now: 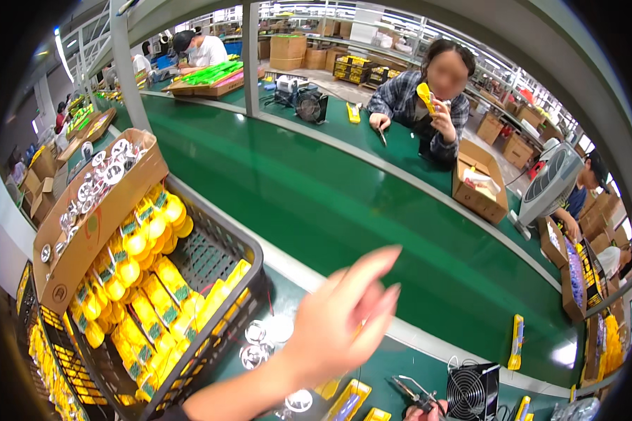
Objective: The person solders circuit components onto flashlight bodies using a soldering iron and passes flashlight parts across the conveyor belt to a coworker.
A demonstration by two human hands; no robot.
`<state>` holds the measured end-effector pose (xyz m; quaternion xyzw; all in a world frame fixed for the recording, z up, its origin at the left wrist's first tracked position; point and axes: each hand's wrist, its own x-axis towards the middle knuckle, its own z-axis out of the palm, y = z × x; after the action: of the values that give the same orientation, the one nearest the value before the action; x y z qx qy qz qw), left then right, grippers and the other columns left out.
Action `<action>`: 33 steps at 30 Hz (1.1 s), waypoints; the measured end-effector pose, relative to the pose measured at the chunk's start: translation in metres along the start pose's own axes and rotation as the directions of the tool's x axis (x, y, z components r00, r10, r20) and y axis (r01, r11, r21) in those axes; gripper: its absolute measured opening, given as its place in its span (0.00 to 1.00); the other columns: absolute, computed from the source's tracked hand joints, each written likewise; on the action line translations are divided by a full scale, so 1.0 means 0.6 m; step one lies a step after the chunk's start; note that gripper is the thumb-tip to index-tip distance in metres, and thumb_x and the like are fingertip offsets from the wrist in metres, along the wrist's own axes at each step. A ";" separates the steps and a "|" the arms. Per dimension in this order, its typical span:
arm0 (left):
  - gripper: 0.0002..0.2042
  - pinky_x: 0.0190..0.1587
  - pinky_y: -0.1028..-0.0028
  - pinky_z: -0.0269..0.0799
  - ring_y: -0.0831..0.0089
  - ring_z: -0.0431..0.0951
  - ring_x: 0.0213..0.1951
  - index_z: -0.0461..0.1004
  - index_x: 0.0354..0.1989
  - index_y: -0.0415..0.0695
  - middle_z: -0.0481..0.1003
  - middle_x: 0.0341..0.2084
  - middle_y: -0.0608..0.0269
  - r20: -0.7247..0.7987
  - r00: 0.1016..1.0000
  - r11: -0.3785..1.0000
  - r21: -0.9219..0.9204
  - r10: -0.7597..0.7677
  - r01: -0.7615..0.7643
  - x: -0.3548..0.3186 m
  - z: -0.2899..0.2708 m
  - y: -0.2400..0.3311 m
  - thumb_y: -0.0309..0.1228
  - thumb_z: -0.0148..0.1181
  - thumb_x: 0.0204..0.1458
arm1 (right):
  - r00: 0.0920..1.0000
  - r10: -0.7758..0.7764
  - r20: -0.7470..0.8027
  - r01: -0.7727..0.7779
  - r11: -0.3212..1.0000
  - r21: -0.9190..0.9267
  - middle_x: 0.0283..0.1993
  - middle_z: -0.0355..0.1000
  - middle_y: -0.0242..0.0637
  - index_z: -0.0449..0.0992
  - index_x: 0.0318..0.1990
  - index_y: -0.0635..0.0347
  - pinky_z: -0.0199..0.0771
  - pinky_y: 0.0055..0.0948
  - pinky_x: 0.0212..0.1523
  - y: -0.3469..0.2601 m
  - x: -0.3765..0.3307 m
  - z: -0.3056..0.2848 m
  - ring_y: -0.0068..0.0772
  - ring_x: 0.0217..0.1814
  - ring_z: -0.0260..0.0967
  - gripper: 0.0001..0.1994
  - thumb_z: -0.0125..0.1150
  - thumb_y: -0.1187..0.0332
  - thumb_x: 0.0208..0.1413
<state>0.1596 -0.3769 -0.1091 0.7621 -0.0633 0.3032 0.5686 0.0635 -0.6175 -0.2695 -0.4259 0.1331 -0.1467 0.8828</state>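
Note:
My left hand (pixel 333 326) reaches over the near edge of the green conveyor belt (pixel 309 196), its index finger and thumb apart. No object shows between them, and motion slightly blurs the hand. At the bottom edge, part of my right hand (pixel 427 412) is closed around a dark-handled soldering iron (pixel 416 397). Beside it lies a yellow casing (pixel 350 400) with a bluish cylindrical part inside. Round silvery reflectors (pixel 254 344) lie on the bench behind my left wrist. A yellow flashlight-shaped piece (pixel 517 342) rests on the belt at the right.
A black plastic crate (pixel 253 259) at the left holds yellow casings with small green boards. On it stands a cardboard box (pixel 84 245) of reflectors. A small black fan (pixel 472 393) stands near my right hand. Across the belt, a co-worker (pixel 425 98) holds a yellow piece.

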 end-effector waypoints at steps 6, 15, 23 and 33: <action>0.25 0.36 0.60 0.67 0.54 0.74 0.32 0.57 0.52 0.41 0.73 0.30 0.46 0.204 0.977 0.811 0.560 0.062 -0.168 0.325 0.182 -0.178 0.31 0.51 0.42 | 0.997 0.075 0.014 -0.076 0.994 0.075 0.36 0.66 0.34 0.66 0.38 0.57 0.64 0.23 0.31 0.012 0.005 -0.003 0.26 0.34 0.63 0.07 0.49 0.73 0.50; 0.30 0.38 0.61 0.68 0.57 0.73 0.38 0.50 0.57 0.53 0.72 0.35 0.50 0.508 0.858 0.449 0.787 -0.082 -0.423 0.495 0.210 -0.196 0.27 0.47 0.41 | 0.981 0.189 -0.038 -0.174 0.956 0.237 0.35 0.69 0.33 0.68 0.37 0.55 0.65 0.24 0.29 0.009 -0.003 -0.031 0.27 0.30 0.66 0.06 0.51 0.72 0.50; 0.22 0.39 0.65 0.69 0.62 0.74 0.39 0.61 0.51 0.50 0.73 0.36 0.55 0.362 0.913 0.241 0.918 -0.190 -0.314 0.500 0.209 -0.215 0.29 0.48 0.43 | 0.981 0.196 0.007 -0.193 0.962 0.193 0.35 0.69 0.32 0.69 0.37 0.55 0.66 0.23 0.31 -0.007 0.000 -0.005 0.26 0.32 0.66 0.06 0.50 0.73 0.52; 0.24 0.40 0.66 0.70 0.62 0.73 0.41 0.59 0.51 0.48 0.72 0.39 0.55 0.331 0.936 0.306 0.909 -0.118 -0.283 0.474 0.187 -0.212 0.28 0.51 0.42 | 0.983 0.179 -0.028 -0.173 0.974 0.149 0.33 0.68 0.34 0.68 0.37 0.57 0.62 0.23 0.28 -0.011 -0.001 0.004 0.25 0.29 0.63 0.06 0.51 0.73 0.51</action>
<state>0.4896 -0.3636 -0.0816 0.9840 -0.0089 0.1764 -0.0246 0.0628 -0.6198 -0.2626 -0.3433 0.1775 -0.0860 0.9183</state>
